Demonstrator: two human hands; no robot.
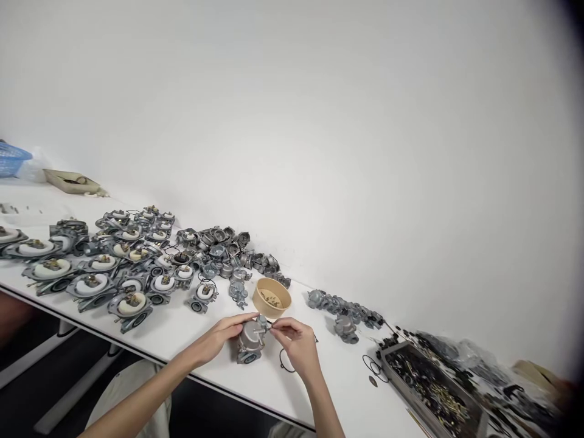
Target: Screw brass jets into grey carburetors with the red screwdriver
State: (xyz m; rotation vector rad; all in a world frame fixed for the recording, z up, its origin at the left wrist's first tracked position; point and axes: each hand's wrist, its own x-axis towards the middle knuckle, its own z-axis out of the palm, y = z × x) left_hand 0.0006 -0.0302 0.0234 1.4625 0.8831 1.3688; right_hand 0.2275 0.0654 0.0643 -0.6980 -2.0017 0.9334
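Note:
A grey metal carburetor stands on the white table in front of me. My left hand steadies it from the left, fingers along its upper side and thumb against its body. On the other side my right hand is closed in a pinch at the carburetor's upper right; what sits between the fingertips is too small to name. Just behind the carburetor is a round tan bowl with small screws in it. A thin black ring lies partly hidden under my right hand.
Many carburetor bodies with white floats cover the left side. Grey metal bowl parts are heaped behind, and a row of carburetors lies right. A metal tray of small parts sits far right. The table's front edge is close.

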